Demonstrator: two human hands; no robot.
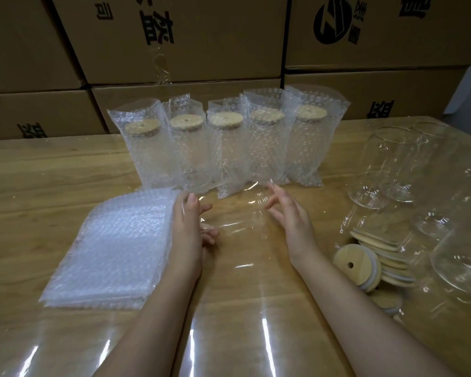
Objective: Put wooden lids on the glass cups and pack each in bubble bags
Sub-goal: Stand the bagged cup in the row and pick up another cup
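Wooden table [38, 186]: pale planks under a shiny clear plastic film [242, 308]; it carries everything below.
Landmark: a stack of flat white bubble bags [112, 248], lying on the table's left part.
Left hand [191, 227]: at the stack's right edge, fingers loose and slightly bent, holding nothing.
Right hand [288, 213]: well right of the stack, over bare film, fingers spread and empty.
Round wooden lids [356, 268]: a loose pile far right of the stack, one propped on edge and showing its small hole.
Clear glass cups [386, 164]: lidless, right of the stack and beyond the lids.
Packed cups [223, 148]: five lidded cups upright in bubble bags, side by side in a row just behind the stack.
Brown cardboard boxes [188, 36]: stacked behind the row, printed with black characters.
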